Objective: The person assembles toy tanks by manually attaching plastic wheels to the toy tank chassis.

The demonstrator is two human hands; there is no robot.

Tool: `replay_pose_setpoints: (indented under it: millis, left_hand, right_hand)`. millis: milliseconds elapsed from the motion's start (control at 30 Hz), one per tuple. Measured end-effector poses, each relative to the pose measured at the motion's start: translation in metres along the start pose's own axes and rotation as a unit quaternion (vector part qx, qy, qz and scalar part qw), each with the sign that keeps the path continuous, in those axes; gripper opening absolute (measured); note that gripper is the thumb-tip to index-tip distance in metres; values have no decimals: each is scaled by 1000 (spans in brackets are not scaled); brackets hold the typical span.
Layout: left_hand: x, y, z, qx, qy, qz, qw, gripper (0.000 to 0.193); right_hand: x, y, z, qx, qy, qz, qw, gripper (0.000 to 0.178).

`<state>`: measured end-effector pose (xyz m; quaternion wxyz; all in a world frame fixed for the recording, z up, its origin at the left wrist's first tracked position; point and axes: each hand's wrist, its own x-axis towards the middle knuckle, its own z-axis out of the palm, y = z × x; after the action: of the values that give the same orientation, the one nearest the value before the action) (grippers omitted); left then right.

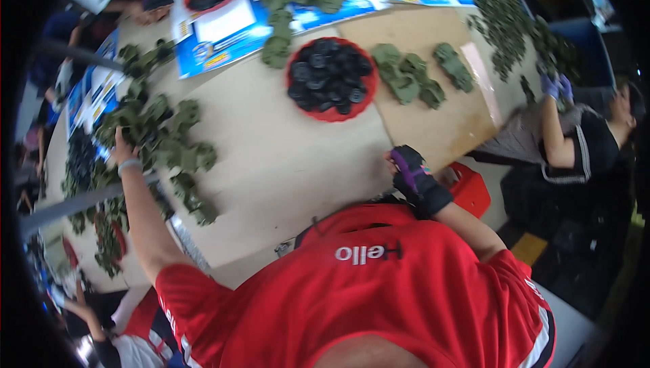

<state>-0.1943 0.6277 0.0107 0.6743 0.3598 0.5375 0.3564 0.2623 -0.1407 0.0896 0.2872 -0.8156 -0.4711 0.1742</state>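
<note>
My left hand (123,148), bare with a pale band at the wrist, reaches far out to the left into a heap of olive-green moulded pieces (159,127). Its fingers are bent against one of these pieces, and the fingertips are partly hidden among them. Close to the table's near edge is my right hand (413,173), in a black and purple fingerless glove. Those fingers are curled closed; whatever lies inside them is hidden. Ahead of it stands a red bowl (332,116) full of black round wheel-like parts (328,73).
More olive-green pieces (406,77) lie on a brown board (467,121). Blue printed sheets (223,50) and two more red bowls line the far side. A grey metal bar (88,203) crosses at left. A co-worker with purple gloves (556,86) sits at right, beside smaller green parts (501,16).
</note>
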Motion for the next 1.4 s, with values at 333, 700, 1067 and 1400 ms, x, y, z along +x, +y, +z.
replay_pose_setpoints:
  millis: [333, 700, 1067, 1400]
  left_hand:
    - [-297, -202, 187, 365, -99, 237, 895, 41]
    - [-469, -265, 379, 273, -389, 22, 880, 37]
    - [-464, -276, 370, 118, -229, -104, 961, 61]
    - [-476, -277, 315, 494, -173, 46, 851, 67]
  right_hand:
    - [115, 61, -61, -265, 79, 76, 958, 78]
    - [111, 99, -55, -120, 122, 71, 983, 66]
    - [89, -5, -24, 116, 29, -101, 988, 37]
    - [211, 36, -10, -188, -6, -136, 973, 26]
